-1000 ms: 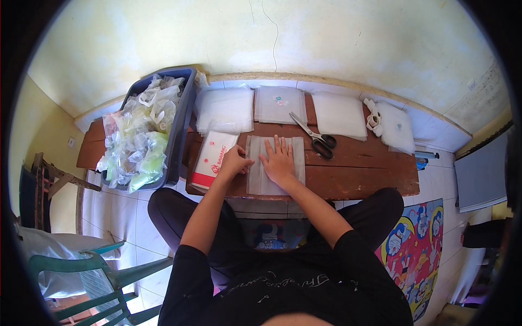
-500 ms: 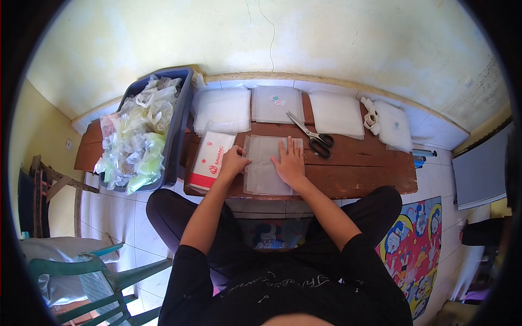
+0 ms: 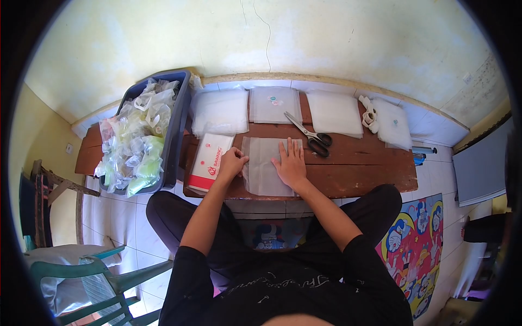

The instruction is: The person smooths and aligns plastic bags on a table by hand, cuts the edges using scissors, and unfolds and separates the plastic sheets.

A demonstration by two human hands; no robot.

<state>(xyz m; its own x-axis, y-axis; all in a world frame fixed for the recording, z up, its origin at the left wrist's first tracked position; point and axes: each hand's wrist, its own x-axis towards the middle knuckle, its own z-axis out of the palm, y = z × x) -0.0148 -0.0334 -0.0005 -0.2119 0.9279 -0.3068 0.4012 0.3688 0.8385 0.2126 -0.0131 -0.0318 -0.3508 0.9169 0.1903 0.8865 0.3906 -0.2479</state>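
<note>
Through the head camera I had the clear plastic sheet [image 3: 261,176] flat on the brown wooden table [image 3: 364,171], near its front edge. I judged it light, limp and slippery, easily creased, best gripped at a side edge or corner with a palm steadying it. It looked milky and roughly rectangular, faintly wrinkled; I couldn't tell how many layers lay there. My right hand [image 3: 292,167] pressed its right part, palm down, fingers slightly spread. My left hand [image 3: 232,164] had its fingertips bunched at the left edge, beside the red-and-white pack [image 3: 203,182]; whether they pinched, I couldn't tell. Scissors [image 3: 308,132] lay beyond.
</note>
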